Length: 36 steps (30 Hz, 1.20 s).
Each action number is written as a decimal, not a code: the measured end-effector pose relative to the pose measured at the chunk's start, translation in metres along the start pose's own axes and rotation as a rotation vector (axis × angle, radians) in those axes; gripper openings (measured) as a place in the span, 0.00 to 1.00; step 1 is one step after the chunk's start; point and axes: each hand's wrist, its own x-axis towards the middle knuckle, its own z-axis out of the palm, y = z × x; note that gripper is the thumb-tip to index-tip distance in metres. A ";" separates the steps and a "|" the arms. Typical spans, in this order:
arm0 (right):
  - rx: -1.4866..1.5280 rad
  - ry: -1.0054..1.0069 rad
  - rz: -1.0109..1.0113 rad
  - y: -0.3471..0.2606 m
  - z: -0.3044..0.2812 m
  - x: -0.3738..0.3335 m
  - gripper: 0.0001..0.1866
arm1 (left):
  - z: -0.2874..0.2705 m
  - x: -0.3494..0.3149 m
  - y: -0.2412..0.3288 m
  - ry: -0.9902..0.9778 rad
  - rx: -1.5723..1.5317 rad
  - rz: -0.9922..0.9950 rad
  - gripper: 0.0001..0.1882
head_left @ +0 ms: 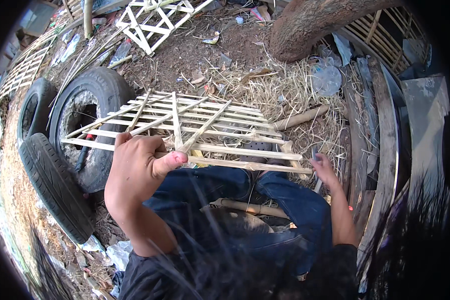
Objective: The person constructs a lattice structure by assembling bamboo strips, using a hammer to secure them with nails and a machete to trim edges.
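Note:
A panel of split bamboo slats (250, 150) lies tilted across the front of my knees, with diagonal strips crossing its long parallel ones. My left hand (137, 167) grips its near left part, fingers curled over the slats and thumb stretched along a strip. Just past the panel's near right corner is my right hand (325, 171), closed around a narrow grey blade-like tool (314, 151). Part of that tool is hidden by the fingers, so its full shape cannot be told. The tool is close to the slat ends; whether it touches them is unclear.
Old tyres (55, 187) stand at the left. A tree trunk (295, 35) rises at the far right, with straw-like shavings (225, 80) below. Wooden planks (385, 140) run along the right. Another bamboo lattice (152, 30) lies far off. A bamboo pole (302, 118) sits beyond the panel.

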 end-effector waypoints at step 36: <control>1.385 -0.325 -0.271 -0.214 0.136 0.120 0.29 | 0.067 0.109 -0.079 -0.028 0.182 -0.184 0.40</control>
